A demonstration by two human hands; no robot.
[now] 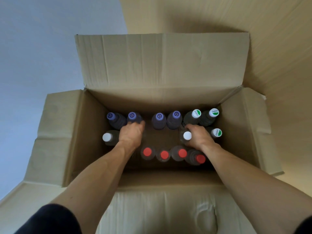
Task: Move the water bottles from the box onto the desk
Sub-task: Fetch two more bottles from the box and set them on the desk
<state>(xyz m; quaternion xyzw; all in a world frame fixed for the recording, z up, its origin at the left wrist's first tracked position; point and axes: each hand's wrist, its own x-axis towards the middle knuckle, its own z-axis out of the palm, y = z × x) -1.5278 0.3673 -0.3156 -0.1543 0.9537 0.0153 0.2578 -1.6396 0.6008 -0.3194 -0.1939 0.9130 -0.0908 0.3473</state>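
Now white-capped bottle (187,136) beside right grip (200,137)

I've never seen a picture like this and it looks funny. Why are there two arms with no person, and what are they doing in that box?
The camera sits on the person's head and looks down, so you see only their own two arms reaching forward. There is just this one picture, taken from above.

Below them is an open cardboard box with its flaps folded out. Bottles stand upright inside it. At the back are four purple-capped bottles and some with white-and-green caps. Nearest the person is a row of red-capped bottles. A white-capped bottle stands at the left.

The right hand is curled round another white-capped one. The left hand reaches down beside the purple caps; its fingers are hidden, so I cannot tell whether it holds anything.
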